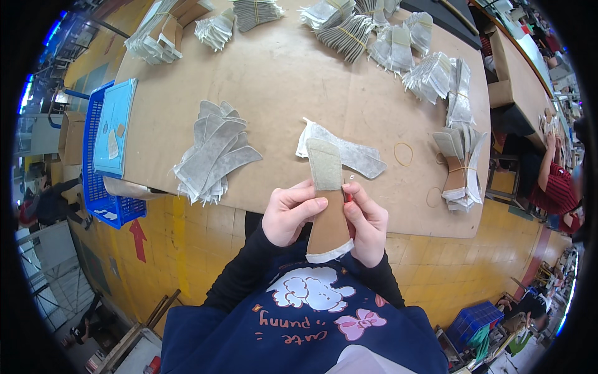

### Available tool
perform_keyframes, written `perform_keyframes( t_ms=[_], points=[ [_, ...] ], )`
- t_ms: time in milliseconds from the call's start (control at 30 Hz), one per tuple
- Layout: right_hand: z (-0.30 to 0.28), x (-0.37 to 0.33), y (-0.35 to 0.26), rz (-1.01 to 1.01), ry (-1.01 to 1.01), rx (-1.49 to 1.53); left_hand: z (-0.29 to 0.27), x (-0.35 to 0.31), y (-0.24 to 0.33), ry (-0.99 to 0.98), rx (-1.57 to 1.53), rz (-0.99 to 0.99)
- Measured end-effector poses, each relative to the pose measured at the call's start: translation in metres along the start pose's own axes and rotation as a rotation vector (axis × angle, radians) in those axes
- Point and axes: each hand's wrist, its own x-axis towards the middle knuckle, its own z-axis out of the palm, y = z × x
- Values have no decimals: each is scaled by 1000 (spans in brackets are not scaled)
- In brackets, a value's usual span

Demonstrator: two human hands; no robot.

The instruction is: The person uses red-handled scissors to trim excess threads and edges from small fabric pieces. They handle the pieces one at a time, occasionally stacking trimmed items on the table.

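My left hand point(291, 212) pinches a long flared fabric piece point(331, 221), thumb on top. The piece is brown along its middle, with a fuzzy grey upper end and a white frayed lower edge. At its right edge my right hand point(367, 221) is closed around a small red-handled tool point(349, 198), mostly hidden by the fingers; its exact kind cannot be made out. Just beyond the hands lie a few loose grey pieces point(352, 153) with white edges. Left of them is a fanned pile of similar grey pieces point(215, 153).
Bundles of banded pieces point(349, 34) line the table's far side, and another banded bundle point(460, 168) stands at the right. A loose rubber band point(403, 154) lies on the brown tabletop point(268, 81). A blue basket point(93, 181) with a light blue board point(115, 134) adjoins the left edge.
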Motion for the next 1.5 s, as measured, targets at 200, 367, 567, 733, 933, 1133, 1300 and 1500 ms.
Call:
perform_keyframes(
  t_ms=[200,367,567,733,933,1133,1300,1500],
  points=[
    [-5,2,-5,76,-62,223,4,0,-1,-9,-132,-38],
    [-11,-1,-16,-46,18,-477,3,-2,-7,111,177,131],
    [-22,15,-18,-186,-43,-798,3,16,-17,123,435,353],
    [-37,59,-2,-348,-149,-967,-10,33,-17,129,527,482],
    [-32,80,2,-504,-273,-1043,-14,36,-9,138,489,550],
    [-19,77,-1,-568,-303,-1052,-16,30,0,233,447,415],
    [-21,72,-2,-633,-291,-1027,-17,28,5,184,365,407],
    [-3,48,-1,-589,-250,-675,-16,26,9,131,207,297]
  ],
)
